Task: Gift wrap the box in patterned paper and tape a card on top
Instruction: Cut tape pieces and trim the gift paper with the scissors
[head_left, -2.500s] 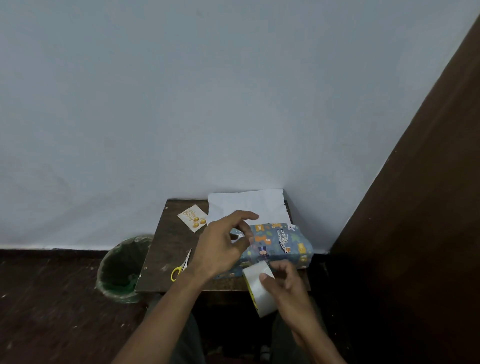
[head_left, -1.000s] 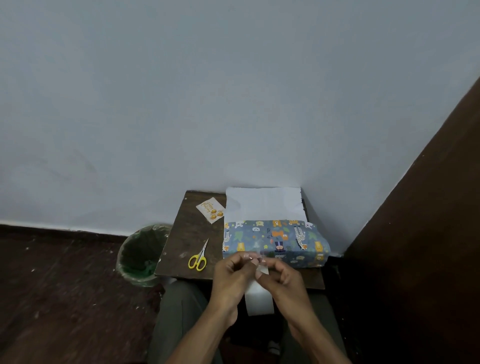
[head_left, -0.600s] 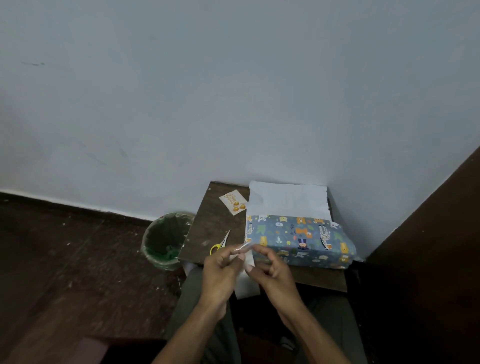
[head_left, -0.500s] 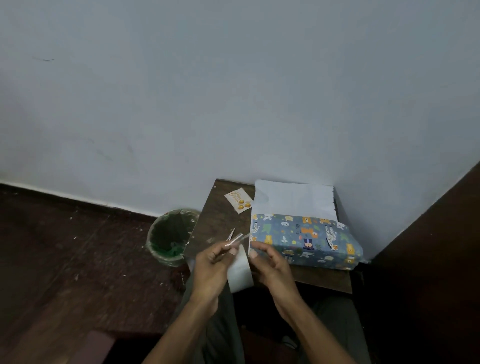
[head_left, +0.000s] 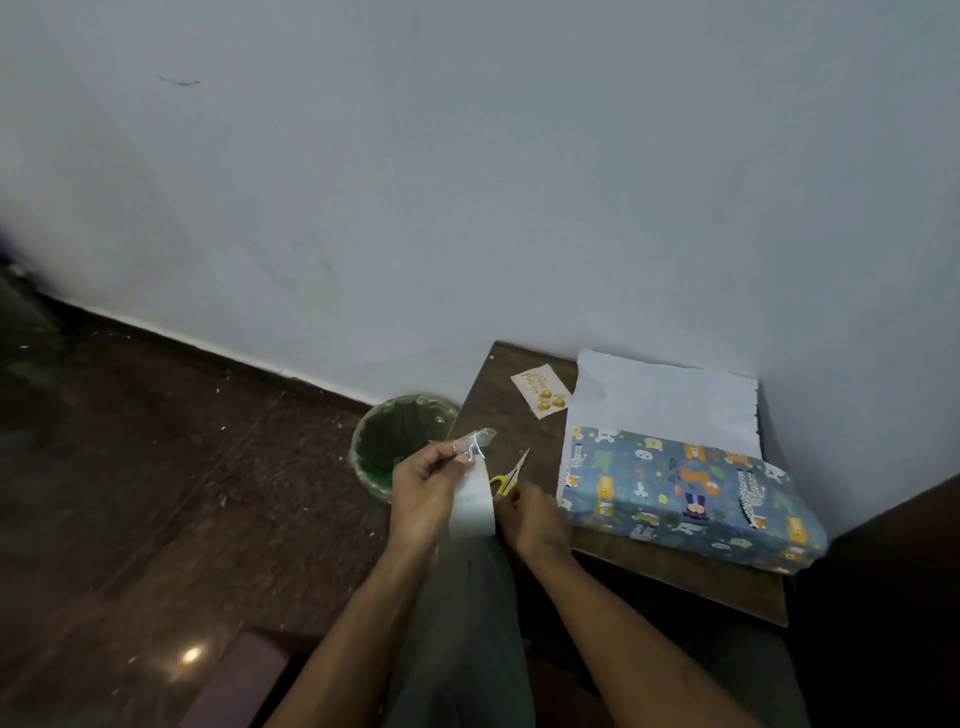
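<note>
The box (head_left: 685, 499), covered in blue animal-patterned paper, lies on the small dark wooden table (head_left: 670, 569). A white flap of the paper (head_left: 665, 400) stands up behind it against the wall. The small card (head_left: 540, 397) with orange shapes lies at the table's far left corner. My left hand (head_left: 423, 486) pinches the pulled-out end of the clear tape (head_left: 475, 444), and the white tape roll (head_left: 470, 504) hangs below it. My right hand (head_left: 530, 514) reaches the yellow handles of the scissors (head_left: 509, 475) on the table's left edge; its fingers are blurred and partly hidden.
A green-lined waste bin (head_left: 400, 441) stands on the dark floor just left of the table. The pale wall runs close behind the table, and a dark brown panel (head_left: 904, 571) closes in the right side. My legs are under the table's front edge.
My right hand has let go of the tape and moved to the scissors. My left hand still holds the tape end, now with the roll hanging. The view has swung left.
</note>
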